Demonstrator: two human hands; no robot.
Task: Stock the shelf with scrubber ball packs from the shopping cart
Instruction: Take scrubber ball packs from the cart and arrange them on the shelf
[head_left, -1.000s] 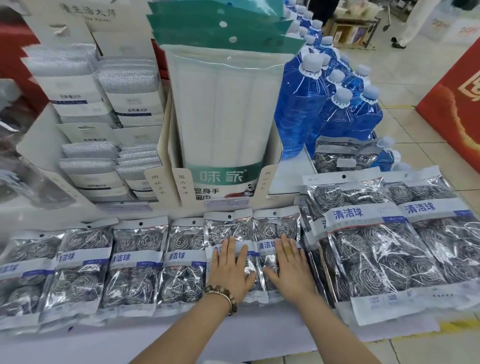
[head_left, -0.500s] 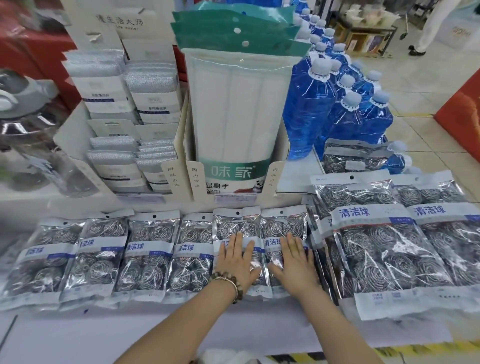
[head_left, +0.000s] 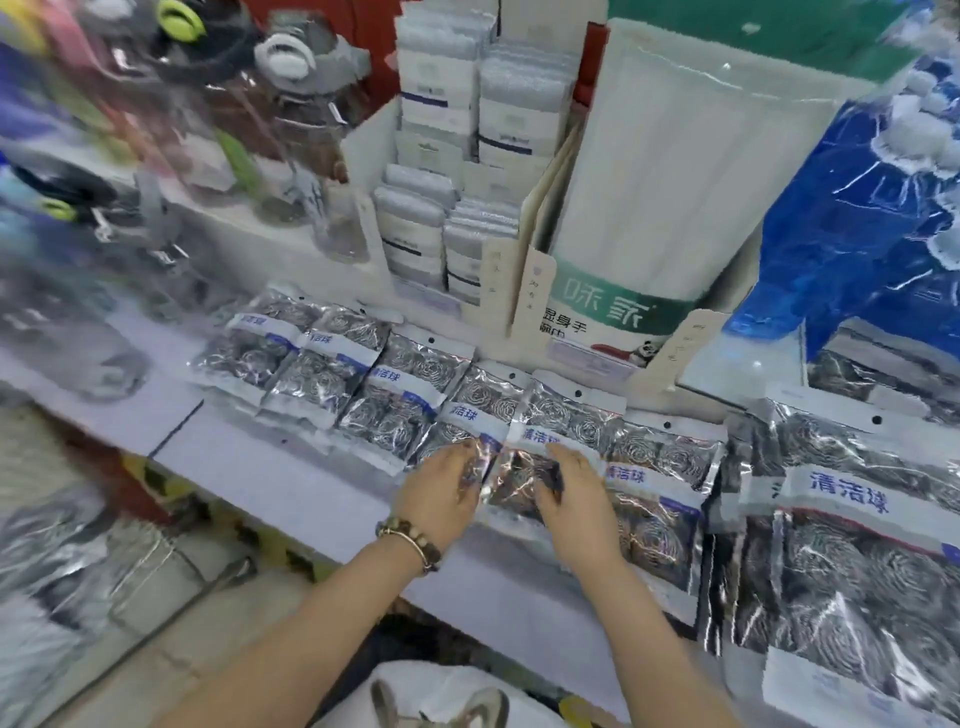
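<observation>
both hands meet on one scrubber ball pack (head_left: 519, 470) near the front of the white shelf (head_left: 285, 483), fifth from the left in the row of packs (head_left: 400, 395) lying flat and slightly overlapped. the left hand (head_left: 441, 496) grips the pack's left edge and the right hand (head_left: 576, 512) its right edge; the fingers look curled onto the shiny film, though blur smears the fingertips. a bead bracelet (head_left: 410, 543) sits on the left wrist. just right of the held pack lies another small pack, and beyond it the larger packs (head_left: 857, 525) with the same blue lettering. behind the row stands a cardboard box (head_left: 535, 280) holding a tall dishcloth pack (head_left: 654, 171), with sponge packs (head_left: 441, 93) to its left and blue bottles (head_left: 857, 218) to its right.
</observation>
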